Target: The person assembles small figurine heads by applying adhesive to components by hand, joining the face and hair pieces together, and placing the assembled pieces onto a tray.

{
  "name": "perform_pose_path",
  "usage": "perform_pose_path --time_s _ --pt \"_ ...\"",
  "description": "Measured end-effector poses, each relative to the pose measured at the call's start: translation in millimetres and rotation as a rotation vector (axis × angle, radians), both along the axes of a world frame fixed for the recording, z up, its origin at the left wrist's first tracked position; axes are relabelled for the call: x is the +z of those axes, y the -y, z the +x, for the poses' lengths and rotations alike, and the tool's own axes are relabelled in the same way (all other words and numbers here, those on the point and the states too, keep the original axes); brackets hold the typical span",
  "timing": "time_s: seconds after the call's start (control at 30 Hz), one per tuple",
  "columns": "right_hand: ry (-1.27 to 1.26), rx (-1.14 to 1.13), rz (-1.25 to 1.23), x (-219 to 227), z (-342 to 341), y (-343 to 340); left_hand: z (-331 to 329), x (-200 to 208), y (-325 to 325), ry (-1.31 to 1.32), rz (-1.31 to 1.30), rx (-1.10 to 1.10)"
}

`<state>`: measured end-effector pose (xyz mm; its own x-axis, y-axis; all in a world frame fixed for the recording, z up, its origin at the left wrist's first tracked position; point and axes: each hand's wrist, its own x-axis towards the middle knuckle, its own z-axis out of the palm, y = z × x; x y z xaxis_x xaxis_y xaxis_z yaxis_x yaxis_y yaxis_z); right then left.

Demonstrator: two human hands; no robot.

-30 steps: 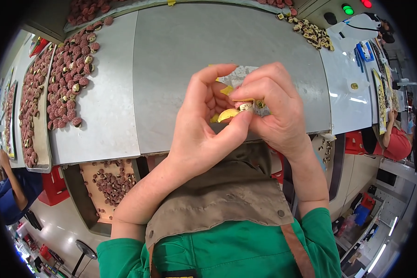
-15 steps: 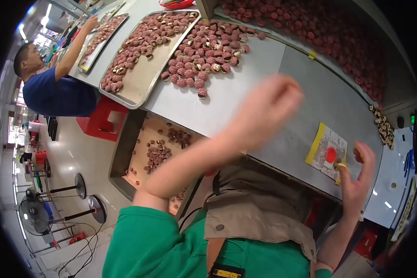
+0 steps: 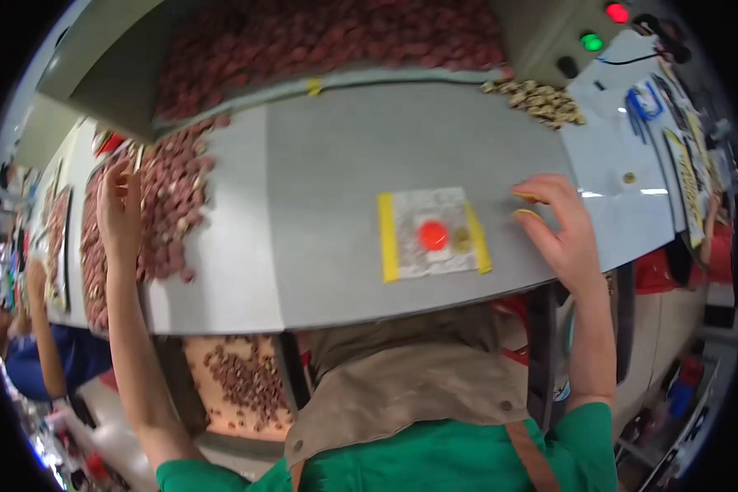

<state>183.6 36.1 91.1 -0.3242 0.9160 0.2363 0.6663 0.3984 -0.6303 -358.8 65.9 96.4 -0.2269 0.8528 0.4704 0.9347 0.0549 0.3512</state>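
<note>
My left hand [image 3: 120, 215] is raised over the left part of the table, beside a pile of reddish knobbly pieces [image 3: 172, 209]. Its fingers are curled together, and blur hides what they may hold. On the right, my right hand [image 3: 559, 230] hovers above the table with thumb and fingers apart, yellow covers on the tips and nothing visible between them. Nearest to it lies a whitish square mat [image 3: 414, 217] with yellow strips along two sides. On the mat are a bright red disc [image 3: 433, 235] and a small round olive-coloured piece [image 3: 462, 239].
A deep heap of dark red pieces [image 3: 328, 45] fills the far bin. Small cream-and-dark pieces [image 3: 545, 105] lie at the far right. Below the table's front edge, an open drawer [image 3: 205, 361] holds brown pieces. A co-worker in blue [image 3: 53, 361] is at the far left.
The view has turned, shifting the table in the picture. My left hand has moved left from the bare grey tabletop to the reddish pile. My right hand stays near the mat, fingers apart.
</note>
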Motion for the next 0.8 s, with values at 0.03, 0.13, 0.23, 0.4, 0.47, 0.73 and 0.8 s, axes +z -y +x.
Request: perform_pose_path --time_s 0.03,0.13,0.23,0.4,0.47,0.73,0.8 --pt "-0.059 0.014 -0.053 -2.4 2.9 -11.5 27.1 -0.5 -15.3 -0.022 0.020 -0.129" --pt "-0.003 -0.029 0.015 -7.9 7.9 -41.5 123.8 -0.1 -47.4 0.126 0.015 -0.393" --pt "0.131 -0.067 0.354 -24.4 4.7 -91.7 203.6 3.1 -80.6 0.031 0.097 -0.653" --pt "0.321 -0.069 0.491 -44.1 1.3 -140.1 315.2 -18.0 -124.9 0.141 0.135 -0.714" --pt "0.363 -0.081 0.480 -43.4 4.6 -139.3 342.3 -27.9 -144.3 0.157 0.251 -0.725" --pt "0.344 0.023 0.373 -25.7 27.3 -74.6 347.8 -40.9 -163.1 0.131 0.114 -0.666" --pt "0.275 0.034 0.290 -13.7 32.0 -57.1 335.5 -37.0 -164.7 0.124 0.185 -0.698"
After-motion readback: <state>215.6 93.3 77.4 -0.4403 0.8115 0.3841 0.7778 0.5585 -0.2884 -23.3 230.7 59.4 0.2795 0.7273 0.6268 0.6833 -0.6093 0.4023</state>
